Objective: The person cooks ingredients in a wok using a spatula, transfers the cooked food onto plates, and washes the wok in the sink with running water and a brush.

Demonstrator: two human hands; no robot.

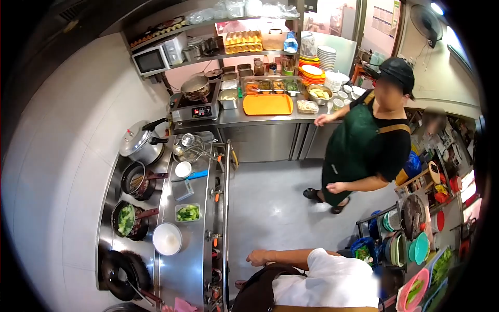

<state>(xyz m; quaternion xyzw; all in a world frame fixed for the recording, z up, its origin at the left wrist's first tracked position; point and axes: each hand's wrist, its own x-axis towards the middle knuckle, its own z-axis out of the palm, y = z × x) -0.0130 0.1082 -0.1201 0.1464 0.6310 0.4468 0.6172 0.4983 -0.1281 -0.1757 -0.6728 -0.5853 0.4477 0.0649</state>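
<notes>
Neither my left hand nor my right hand can be made out; the view looks down from high up. At the bottom, a person in a white shirt (327, 281) and brown apron stretches one bare arm left, and that hand (256, 257) is over the floor beside the stove. Another person in a green apron (345, 140) and black cap stands further back; one hand (323, 119) is near the back counter, the other (336, 187) in front of the apron. I see nothing held in these hands. A white bowl (167, 239) and a tub of cut greens (187, 212) stand on the stove's ledge.
Along the left wall are a pressure cooker (141, 144), a pot of greens (126, 219) and a black wok (117, 273). The back counter (234, 116) carries an orange tray (267, 104) and an induction cooker (196, 112). A crowded rack with basins (419, 248) lines the right.
</notes>
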